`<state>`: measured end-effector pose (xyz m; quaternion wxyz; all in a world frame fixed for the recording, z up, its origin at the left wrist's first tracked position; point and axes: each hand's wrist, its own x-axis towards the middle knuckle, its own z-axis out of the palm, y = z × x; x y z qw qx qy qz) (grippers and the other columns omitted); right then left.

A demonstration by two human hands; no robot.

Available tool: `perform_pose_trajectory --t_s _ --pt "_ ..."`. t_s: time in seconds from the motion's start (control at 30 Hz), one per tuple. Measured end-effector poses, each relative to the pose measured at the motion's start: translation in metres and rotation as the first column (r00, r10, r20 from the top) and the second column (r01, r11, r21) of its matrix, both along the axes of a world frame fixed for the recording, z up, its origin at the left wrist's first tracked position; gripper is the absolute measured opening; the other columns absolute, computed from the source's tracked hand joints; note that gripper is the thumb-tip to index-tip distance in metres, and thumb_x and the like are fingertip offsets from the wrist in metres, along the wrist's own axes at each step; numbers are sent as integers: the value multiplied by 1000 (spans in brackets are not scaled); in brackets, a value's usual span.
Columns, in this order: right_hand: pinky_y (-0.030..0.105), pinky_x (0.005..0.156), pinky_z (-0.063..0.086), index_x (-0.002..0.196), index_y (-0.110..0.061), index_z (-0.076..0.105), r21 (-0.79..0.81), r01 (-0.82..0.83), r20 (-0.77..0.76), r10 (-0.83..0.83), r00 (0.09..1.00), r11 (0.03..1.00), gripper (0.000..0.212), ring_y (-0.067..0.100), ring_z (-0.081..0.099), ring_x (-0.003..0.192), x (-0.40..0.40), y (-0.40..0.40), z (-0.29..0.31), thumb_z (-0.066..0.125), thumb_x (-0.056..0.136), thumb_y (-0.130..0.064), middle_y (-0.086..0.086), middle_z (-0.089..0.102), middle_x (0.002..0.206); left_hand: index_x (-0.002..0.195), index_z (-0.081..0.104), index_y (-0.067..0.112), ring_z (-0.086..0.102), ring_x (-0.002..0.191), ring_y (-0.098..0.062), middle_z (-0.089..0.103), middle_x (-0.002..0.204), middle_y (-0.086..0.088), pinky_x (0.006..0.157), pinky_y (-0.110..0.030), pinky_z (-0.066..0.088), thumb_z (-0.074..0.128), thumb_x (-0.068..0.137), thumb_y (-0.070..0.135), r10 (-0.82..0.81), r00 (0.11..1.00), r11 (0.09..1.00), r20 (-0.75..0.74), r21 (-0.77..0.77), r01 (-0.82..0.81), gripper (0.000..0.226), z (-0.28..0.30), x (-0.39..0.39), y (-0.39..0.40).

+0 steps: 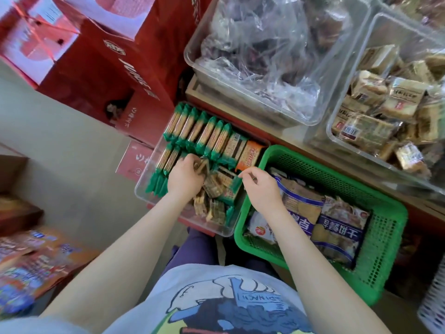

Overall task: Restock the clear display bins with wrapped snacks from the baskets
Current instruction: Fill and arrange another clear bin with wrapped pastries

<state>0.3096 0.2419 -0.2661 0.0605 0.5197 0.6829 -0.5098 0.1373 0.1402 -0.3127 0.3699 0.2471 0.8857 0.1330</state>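
A clear display bin (pixel 144 189) sits low in the middle, holding neat rows of green-wrapped cracker packs (pixel 204 133) and a loose heap of them near its front. My left hand (pixel 185 177) reaches into the bin and grips a cracker pack (pixel 201 166) above the heap. My right hand (pixel 260 189) hovers at the bin's right edge, fingers curled, pinching the end of a green wrapper (pixel 237 183). A green plastic basket (pixel 385 237) to the right holds several blue-and-white biscuit bags (pixel 337 235).
Two large clear bins stand above: one with crumpled plastic and dark snacks (pixel 265 56), one with tan wrapped snacks (pixel 385 104). Red cartons (pixel 108 68) are stacked at upper left. Colourful packets (pixel 29 273) lie at lower left. A white basket corner (pixel 433 307) shows at lower right.
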Motion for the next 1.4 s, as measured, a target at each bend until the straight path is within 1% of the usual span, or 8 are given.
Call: perform_pose_trajectory --t_s 0.13,0.37,0.67,0.83,0.93,1.13,1.27,1.4 --pt "38 77 54 93 -26 67 -98 227 -89 -235 968 969 23 15 68 77 0 13 19 47 103 -25 -6 69 92 111 64 32 68 94 -16 69 109 8 75 -45 61 73 88 31 239 882 912 407 217 -347 25 48 -4 0" --pt "33 65 59 115 -18 62 -382 348 -388 -490 781 856 27 30 74 87 32 57 82 62 96 -37 13 75 103 112 68 24 70 97 -14 74 106 1 75 -26 56 73 89 19 -82 792 812 604 502 -298 24 136 44 90" --pt "28 78 56 112 -27 58 228 735 -453 -599 661 638 22 7 67 90 164 178 161 67 91 -25 -12 66 101 131 57 28 45 131 -14 52 138 7 113 -43 36 67 92 32 -368 929 690 35 680 247 40 163 138 217" --pt "32 97 45 135 -22 45 618 338 -123 -337 934 710 42 10 54 113 191 252 145 58 95 -26 -4 52 124 153 29 36 0 152 -19 8 166 3 123 -49 8 62 89 55 -513 830 744 -218 370 557 74 128 172 256" --pt "47 121 23 155 -24 28 551 -88 251 -64 966 830 63 26 21 150 190 274 118 49 99 -45 7 19 164 154 24 38 -6 152 -17 0 166 7 123 -50 2 64 87 56 -505 827 743 -247 362 563 80 114 172 258" --pt "51 124 0 159 -29 15 555 -239 416 -17 909 797 73 27 2 154 185 294 90 22 98 -68 11 2 168 154 21 41 -6 152 -16 0 166 8 121 -45 -3 65 87 50 -489 824 738 -286 367 565 80 108 176 258" --pt "55 122 -2 158 -25 20 539 -159 380 -70 922 827 74 27 2 154 171 296 95 23 98 -68 9 6 168 154 23 39 -5 152 -15 2 166 8 123 -45 0 66 87 48 -477 835 735 -276 396 551 80 106 174 257" --pt "50 122 17 143 -18 48 653 64 22 -103 994 755 54 21 27 147 154 245 105 37 101 -49 8 38 156 153 29 37 -1 153 -15 8 166 7 123 -47 3 66 90 44 -468 865 747 -179 443 496 73 114 175 259"
